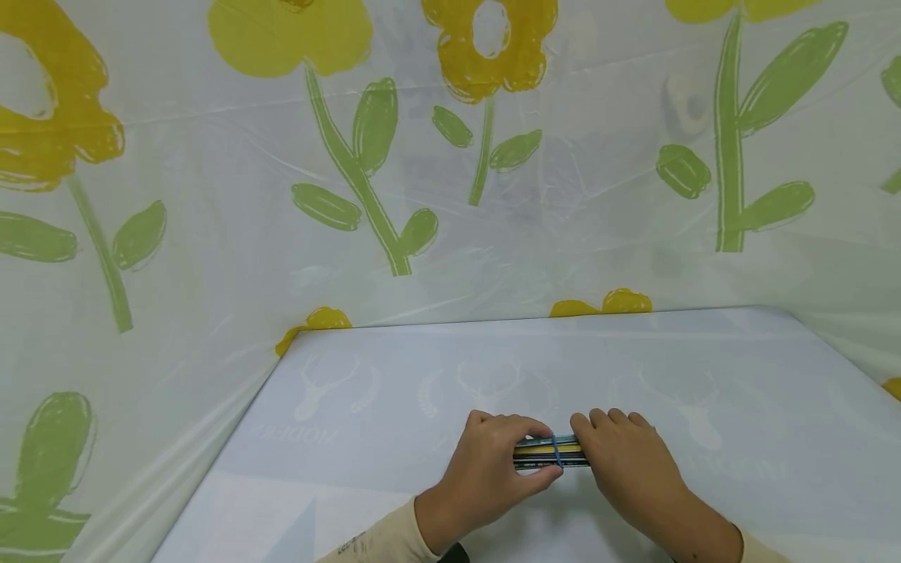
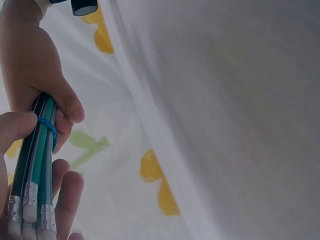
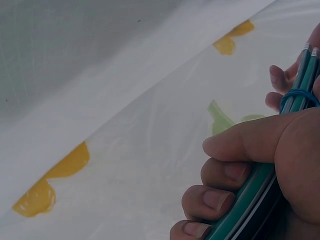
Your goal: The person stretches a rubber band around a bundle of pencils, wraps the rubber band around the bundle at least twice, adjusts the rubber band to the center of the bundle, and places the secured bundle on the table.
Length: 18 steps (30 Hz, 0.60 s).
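A bundle of pencils (image 1: 531, 453) lies level between my two hands, close over the table. Blue-green, dark and yellow barrels show side by side. Round it runs a blue rubber band (image 2: 51, 131). My left hand (image 1: 486, 463) holds the eraser end, thumb and forefinger on opposite sides of the bundle, their tips right at the band. White erasers in silver ferrules lie along that palm in the left wrist view. On the far side of the band my right hand (image 1: 629, 463) grips the barrels (image 3: 252, 190), fingers curled round them. The pencils' other ends are hidden in the head view.
The table (image 1: 394, 367) wears a pale cloth with faint deer-head prints. Behind and to the left hangs a white sheet (image 1: 232, 195) with yellow flowers and green stems. A dark device (image 2: 84, 6) sits by the right wrist in the left wrist view.
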Each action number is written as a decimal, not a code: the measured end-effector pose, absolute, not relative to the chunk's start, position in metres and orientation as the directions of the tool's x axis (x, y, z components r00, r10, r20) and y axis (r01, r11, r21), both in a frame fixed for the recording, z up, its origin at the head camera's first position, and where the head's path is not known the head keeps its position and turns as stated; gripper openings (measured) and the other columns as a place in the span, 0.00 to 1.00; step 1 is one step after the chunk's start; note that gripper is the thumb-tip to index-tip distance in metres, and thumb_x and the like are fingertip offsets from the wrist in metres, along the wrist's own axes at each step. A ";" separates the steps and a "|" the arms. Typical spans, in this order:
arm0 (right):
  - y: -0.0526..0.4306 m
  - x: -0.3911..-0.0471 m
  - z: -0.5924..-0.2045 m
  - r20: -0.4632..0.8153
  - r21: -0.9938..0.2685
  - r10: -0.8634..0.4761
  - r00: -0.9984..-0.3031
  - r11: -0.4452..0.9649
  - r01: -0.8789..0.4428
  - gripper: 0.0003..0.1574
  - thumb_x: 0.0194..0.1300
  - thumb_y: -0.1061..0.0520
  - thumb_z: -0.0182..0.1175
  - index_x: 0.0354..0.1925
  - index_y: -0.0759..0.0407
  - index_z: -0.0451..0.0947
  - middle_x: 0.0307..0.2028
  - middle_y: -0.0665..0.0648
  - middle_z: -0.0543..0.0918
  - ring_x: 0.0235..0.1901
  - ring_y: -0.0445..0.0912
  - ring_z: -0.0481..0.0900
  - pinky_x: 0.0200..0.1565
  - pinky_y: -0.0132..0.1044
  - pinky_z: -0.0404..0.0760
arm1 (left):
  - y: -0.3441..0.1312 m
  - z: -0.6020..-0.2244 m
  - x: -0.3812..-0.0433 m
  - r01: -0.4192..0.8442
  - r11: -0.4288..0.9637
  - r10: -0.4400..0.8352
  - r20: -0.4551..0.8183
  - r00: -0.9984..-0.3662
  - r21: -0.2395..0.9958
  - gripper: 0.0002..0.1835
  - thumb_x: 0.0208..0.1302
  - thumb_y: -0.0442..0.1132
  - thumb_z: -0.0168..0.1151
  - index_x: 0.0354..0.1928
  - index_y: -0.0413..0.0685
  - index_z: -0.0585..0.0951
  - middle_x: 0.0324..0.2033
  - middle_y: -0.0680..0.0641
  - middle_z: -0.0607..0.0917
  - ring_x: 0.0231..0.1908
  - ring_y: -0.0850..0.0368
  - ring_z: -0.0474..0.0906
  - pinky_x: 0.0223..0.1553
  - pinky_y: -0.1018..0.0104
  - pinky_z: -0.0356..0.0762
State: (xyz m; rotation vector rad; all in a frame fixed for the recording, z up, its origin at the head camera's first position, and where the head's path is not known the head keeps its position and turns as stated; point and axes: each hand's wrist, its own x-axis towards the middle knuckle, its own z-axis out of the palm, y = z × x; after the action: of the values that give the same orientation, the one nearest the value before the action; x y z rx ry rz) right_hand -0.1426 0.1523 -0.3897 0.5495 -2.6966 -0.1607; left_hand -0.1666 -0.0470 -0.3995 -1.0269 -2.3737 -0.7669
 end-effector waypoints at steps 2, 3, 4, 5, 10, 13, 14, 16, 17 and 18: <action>0.153 -0.142 -0.391 0.351 0.193 -0.401 -0.846 0.915 -0.353 0.28 0.41 0.64 0.80 0.36 0.55 0.72 0.25 0.51 0.75 0.26 0.45 0.72 0.31 0.39 0.70 | -0.047 -0.399 -0.166 0.763 0.571 0.517 0.590 -0.620 0.303 0.18 0.53 0.54 0.76 0.43 0.59 0.84 0.36 0.65 0.88 0.36 0.80 0.80 0.39 0.75 0.61; 0.153 -0.142 -0.391 0.355 0.197 -0.403 -0.844 0.914 -0.354 0.28 0.41 0.64 0.80 0.36 0.55 0.72 0.25 0.51 0.75 0.26 0.45 0.71 0.31 0.39 0.70 | -0.046 -0.399 -0.166 0.765 0.570 0.517 0.592 -0.618 0.300 0.18 0.53 0.54 0.76 0.43 0.59 0.84 0.36 0.65 0.88 0.36 0.79 0.80 0.39 0.75 0.61; 0.153 -0.142 -0.391 0.357 0.201 -0.405 -0.842 0.914 -0.354 0.28 0.41 0.64 0.80 0.36 0.55 0.72 0.25 0.51 0.74 0.26 0.45 0.71 0.31 0.39 0.70 | -0.046 -0.399 -0.166 0.766 0.568 0.519 0.591 -0.617 0.300 0.18 0.53 0.54 0.77 0.44 0.59 0.84 0.37 0.64 0.88 0.36 0.79 0.80 0.40 0.74 0.61; 0.153 -0.142 -0.391 0.360 0.203 -0.407 -0.839 0.912 -0.356 0.28 0.41 0.64 0.80 0.36 0.55 0.72 0.25 0.50 0.74 0.25 0.45 0.71 0.30 0.39 0.70 | -0.045 -0.399 -0.166 0.768 0.567 0.522 0.590 -0.615 0.298 0.18 0.53 0.54 0.77 0.44 0.58 0.85 0.37 0.64 0.89 0.36 0.79 0.80 0.40 0.75 0.61; 0.151 -0.140 -0.390 0.337 0.214 -0.419 -0.843 0.906 -0.365 0.28 0.42 0.63 0.80 0.37 0.54 0.72 0.25 0.50 0.74 0.26 0.45 0.71 0.31 0.40 0.71 | -0.043 -0.398 -0.164 0.787 0.558 0.541 0.605 -0.585 0.262 0.20 0.53 0.55 0.77 0.46 0.58 0.86 0.39 0.64 0.89 0.37 0.78 0.81 0.40 0.75 0.62; 0.149 -0.138 -0.389 0.321 0.214 -0.416 -0.851 0.907 -0.363 0.27 0.43 0.63 0.79 0.37 0.54 0.73 0.26 0.50 0.75 0.26 0.45 0.72 0.32 0.40 0.72 | -0.043 -0.397 -0.163 0.792 0.560 0.545 0.613 -0.572 0.241 0.20 0.52 0.56 0.77 0.46 0.59 0.87 0.39 0.65 0.89 0.38 0.77 0.82 0.40 0.75 0.62; 0.148 -0.138 -0.389 0.318 0.213 -0.415 -0.852 0.908 -0.362 0.26 0.43 0.63 0.79 0.36 0.54 0.73 0.26 0.50 0.75 0.26 0.45 0.72 0.32 0.40 0.73 | -0.042 -0.397 -0.163 0.793 0.562 0.546 0.614 -0.570 0.237 0.20 0.52 0.56 0.77 0.46 0.59 0.87 0.39 0.65 0.89 0.38 0.77 0.82 0.40 0.75 0.62; 0.148 -0.138 -0.389 0.322 0.213 -0.416 -0.851 0.907 -0.363 0.26 0.43 0.63 0.79 0.36 0.55 0.73 0.25 0.50 0.75 0.26 0.45 0.72 0.32 0.40 0.73 | -0.042 -0.397 -0.162 0.791 0.564 0.546 0.612 -0.572 0.236 0.21 0.52 0.56 0.77 0.45 0.59 0.87 0.38 0.64 0.89 0.38 0.77 0.82 0.40 0.75 0.62; 0.148 -0.138 -0.389 0.327 0.213 -0.417 -0.848 0.907 -0.364 0.26 0.43 0.63 0.79 0.36 0.55 0.73 0.25 0.51 0.75 0.26 0.45 0.72 0.32 0.40 0.73 | -0.042 -0.397 -0.162 0.792 0.564 0.546 0.613 -0.571 0.236 0.21 0.51 0.56 0.77 0.46 0.59 0.87 0.38 0.64 0.89 0.38 0.77 0.82 0.40 0.76 0.62; 0.148 -0.138 -0.389 0.334 0.212 -0.419 -0.845 0.906 -0.365 0.25 0.43 0.63 0.79 0.35 0.55 0.73 0.25 0.51 0.75 0.26 0.45 0.72 0.31 0.40 0.72 | -0.042 -0.398 -0.162 0.791 0.564 0.545 0.613 -0.572 0.237 0.21 0.51 0.56 0.77 0.46 0.59 0.87 0.39 0.64 0.89 0.38 0.77 0.82 0.40 0.76 0.62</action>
State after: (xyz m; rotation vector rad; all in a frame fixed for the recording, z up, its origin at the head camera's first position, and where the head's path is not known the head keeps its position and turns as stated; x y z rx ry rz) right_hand -0.1380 0.1479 -0.3889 0.5755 -2.6927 -0.1980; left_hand -0.1618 -0.0422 -0.3976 -1.0735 -2.3212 -0.6885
